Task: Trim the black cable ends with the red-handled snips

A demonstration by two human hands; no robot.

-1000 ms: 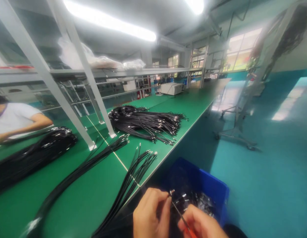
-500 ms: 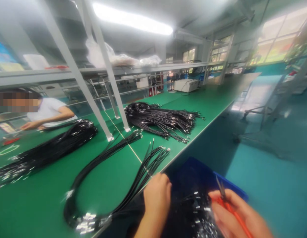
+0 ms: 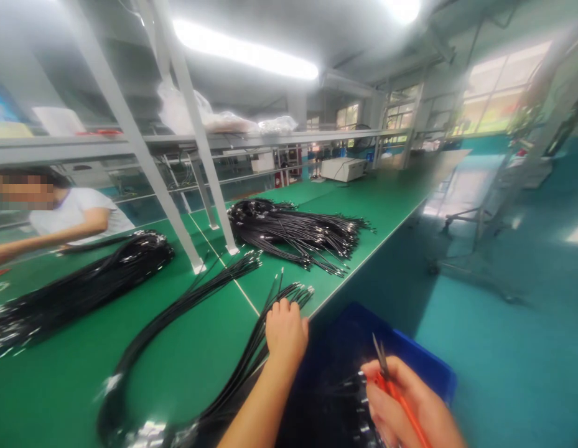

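Note:
A bundle of black cables (image 3: pixel 244 361) with pale tips curves over the green tabletop, tied with clear wrap. My left hand (image 3: pixel 286 330) lies on this bundle near its tips, fingers curled down around some cables; how many is hidden. In my right hand (image 3: pixel 410 404) is a pair of scissors (image 3: pixel 382 361) with orange handles, its pointed blades tilted up and slightly apart. By the fingers of that hand are shiny cable ends (image 3: pixel 362 379), and whether they are pinched is unclear. Below both hands stands a blue bin (image 3: pixel 424 354) with dark cables in it.
A large pile of black cables (image 3: pixel 302 233) lies further along the green table (image 3: pixel 195 348); another bundle (image 3: pixel 83 280) lies left. White shelf posts (image 3: pixel 214 155) rise from the tabletop. Across it sits a co-worker (image 3: pixel 83 214) with one arm stretched out. A wheeled rack (image 3: pixel 475 249) stands right.
My left hand has moved up and forward onto the cables near their tips. My right hand with the scissors has shifted left in view. The co-worker's arm has stretched further left.

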